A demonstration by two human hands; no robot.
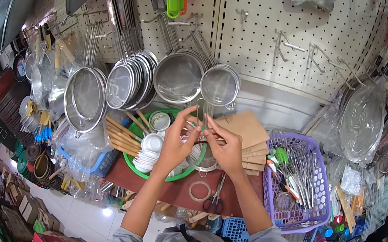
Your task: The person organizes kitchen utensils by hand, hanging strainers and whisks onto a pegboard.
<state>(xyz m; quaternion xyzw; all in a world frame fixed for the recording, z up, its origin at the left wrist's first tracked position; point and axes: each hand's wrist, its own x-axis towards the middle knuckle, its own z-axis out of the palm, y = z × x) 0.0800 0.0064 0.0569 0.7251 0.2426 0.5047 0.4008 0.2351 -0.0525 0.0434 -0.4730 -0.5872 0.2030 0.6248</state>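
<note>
Both hands are raised close together over the red-brown shelf, around the handle end of a small metal strainer [205, 158]. My left hand [182, 137] has its thumb and fingers closed on the handle. From the other side, my right hand [223, 147] pinches the same handle near a small green spot. The strainer's mesh bowl hangs below the hands, partly over the rim of a green basket [195, 168]. White bowls [148, 152] and wooden-handled tools [121, 137] lie in that basket.
Strainers [179, 77] hang from the pegboard [251, 32] ahead. Brown cardboard pieces [244, 130] lie behind my right hand. A tape roll [200, 191] and scissors [214, 202] rest at the shelf's front. A purple basket [324, 196] of metal utensils stands at right.
</note>
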